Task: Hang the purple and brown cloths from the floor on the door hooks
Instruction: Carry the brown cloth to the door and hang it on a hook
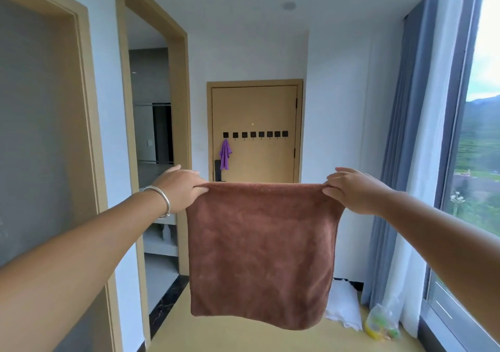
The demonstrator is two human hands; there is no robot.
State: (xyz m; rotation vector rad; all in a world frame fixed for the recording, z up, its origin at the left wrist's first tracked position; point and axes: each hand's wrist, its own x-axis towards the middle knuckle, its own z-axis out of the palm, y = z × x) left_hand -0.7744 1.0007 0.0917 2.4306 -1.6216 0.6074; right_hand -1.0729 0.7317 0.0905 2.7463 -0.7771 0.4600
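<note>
I held the soft brown microfibre cloth [263, 254] spread at 6 o'clock, left hand [180, 189] and right hand [354, 190] each pinching a top corner; it looked light, limp, best hooked by one corner.

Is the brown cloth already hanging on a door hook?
No, the brown cloth is held up by the left hand and right hand.
</note>
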